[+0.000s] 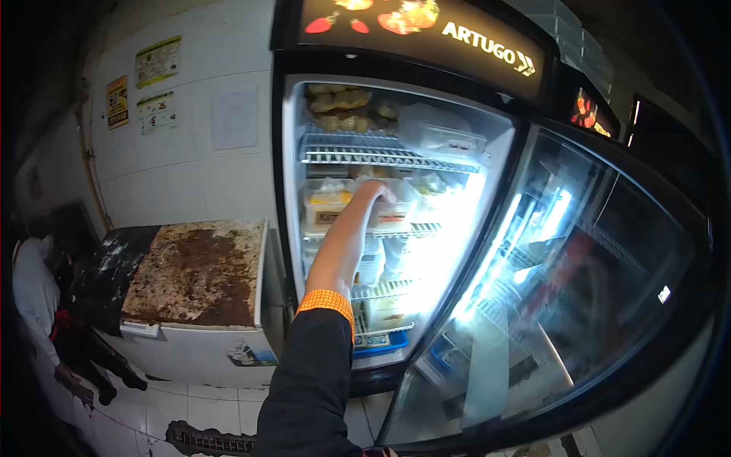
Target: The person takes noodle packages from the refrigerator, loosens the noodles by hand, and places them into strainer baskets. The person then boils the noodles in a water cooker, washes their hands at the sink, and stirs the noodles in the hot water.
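Has left hand (375,190) at the middle container (391,218), between two other containers (326,215), on the second shelf (426,230) of the fridge (415,72). Has the opened door (563,320) at right of the fridge, the chest freezer (205,274) at left, and another person (34,286) further left.

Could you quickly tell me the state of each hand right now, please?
Left hand: at a plastic tub; whether it is open or closed cannot be told.
Right hand: not in view, so cannot be told.

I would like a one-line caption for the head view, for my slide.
A hand reaches to a plastic tub on a fridge shelf, the glass door standing wide open.
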Tool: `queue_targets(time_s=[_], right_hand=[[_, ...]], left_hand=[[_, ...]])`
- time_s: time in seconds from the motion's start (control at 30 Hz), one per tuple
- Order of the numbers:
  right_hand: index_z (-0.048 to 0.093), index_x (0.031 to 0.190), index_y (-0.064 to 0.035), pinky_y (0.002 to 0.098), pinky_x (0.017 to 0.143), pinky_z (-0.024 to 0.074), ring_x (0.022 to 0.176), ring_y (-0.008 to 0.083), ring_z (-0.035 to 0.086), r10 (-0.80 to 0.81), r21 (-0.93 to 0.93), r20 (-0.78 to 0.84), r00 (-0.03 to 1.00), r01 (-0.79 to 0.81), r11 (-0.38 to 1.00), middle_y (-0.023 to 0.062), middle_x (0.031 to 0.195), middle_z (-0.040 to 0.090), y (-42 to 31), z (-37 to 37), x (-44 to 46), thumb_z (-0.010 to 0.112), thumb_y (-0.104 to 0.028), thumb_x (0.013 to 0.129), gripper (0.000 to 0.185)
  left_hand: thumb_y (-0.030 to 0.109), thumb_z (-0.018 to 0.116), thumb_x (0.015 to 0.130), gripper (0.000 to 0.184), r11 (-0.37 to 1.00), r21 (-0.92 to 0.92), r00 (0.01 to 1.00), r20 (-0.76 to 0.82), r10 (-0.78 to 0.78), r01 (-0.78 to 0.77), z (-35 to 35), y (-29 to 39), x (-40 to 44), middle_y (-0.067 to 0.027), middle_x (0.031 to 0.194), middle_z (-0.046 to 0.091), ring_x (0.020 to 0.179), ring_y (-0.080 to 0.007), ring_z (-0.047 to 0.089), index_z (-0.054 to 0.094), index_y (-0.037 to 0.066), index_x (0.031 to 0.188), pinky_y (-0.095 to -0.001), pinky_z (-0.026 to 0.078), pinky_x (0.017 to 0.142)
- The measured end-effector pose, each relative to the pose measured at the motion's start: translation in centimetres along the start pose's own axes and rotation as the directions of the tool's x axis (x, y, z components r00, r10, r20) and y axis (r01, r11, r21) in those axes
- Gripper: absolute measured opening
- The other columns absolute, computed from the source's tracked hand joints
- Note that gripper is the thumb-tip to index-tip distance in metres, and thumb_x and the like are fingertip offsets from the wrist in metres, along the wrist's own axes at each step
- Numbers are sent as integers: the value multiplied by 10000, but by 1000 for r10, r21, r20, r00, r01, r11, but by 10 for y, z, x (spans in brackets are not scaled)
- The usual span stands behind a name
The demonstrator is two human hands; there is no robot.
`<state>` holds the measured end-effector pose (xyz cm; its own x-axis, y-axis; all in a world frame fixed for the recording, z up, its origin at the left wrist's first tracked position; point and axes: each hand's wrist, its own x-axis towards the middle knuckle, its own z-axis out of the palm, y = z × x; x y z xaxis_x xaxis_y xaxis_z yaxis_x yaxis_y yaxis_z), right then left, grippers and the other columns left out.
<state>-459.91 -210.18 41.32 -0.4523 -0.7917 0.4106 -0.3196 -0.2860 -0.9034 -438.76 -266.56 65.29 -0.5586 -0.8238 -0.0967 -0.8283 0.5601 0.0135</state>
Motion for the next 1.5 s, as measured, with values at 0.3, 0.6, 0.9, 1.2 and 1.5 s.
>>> queue_targets(time_s=[0.3,0.6,0.9,1.2,1.5], right_hand=[[431,1152,-40,335,787,384,866,205,472,-77,-49,126,989,84,995,97,968,474,-12,-5,44,478,-410,879,462],[438,1089,-50,336,771,378,860,197,459,-304,-129,203,931,334,934,96,951,472,-42,4,86,502,-427,856,448],[445,1027,-60,337,756,372,853,190,445,-631,-364,336,699,715,597,95,934,470,-94,25,140,525,-444,833,437],[452,964,-70,337,740,365,846,182,431,-835,-362,335,436,878,313,94,916,468,-128,49,131,548,-461,810,431],[459,902,-80,338,725,359,839,174,417,-994,-276,113,-13,960,-44,93,899,466,-149,69,54,571,-479,788,429]], left_hand=[[251,557,845,372,955,-296,943,312,116,-20,38,-69,95,-44,1100,581,906,-146,522,548,64,1167,-311,454,767],[307,621,746,289,982,-145,992,-7,-123,120,-7,38,22,-106,856,630,749,-215,564,645,52,879,-376,464,679],[306,623,719,270,984,-134,966,-216,-145,118,-4,42,28,-141,806,631,730,-261,585,645,50,803,-398,467,676],[129,491,820,152,455,-681,320,-698,-641,-574,33,91,-87,-219,729,576,649,-337,573,548,-2,768,-433,434,571],[97,543,728,96,776,-583,215,-812,-543,-242,66,77,-103,-177,756,557,752,-339,556,537,11,772,-446,445,647]])
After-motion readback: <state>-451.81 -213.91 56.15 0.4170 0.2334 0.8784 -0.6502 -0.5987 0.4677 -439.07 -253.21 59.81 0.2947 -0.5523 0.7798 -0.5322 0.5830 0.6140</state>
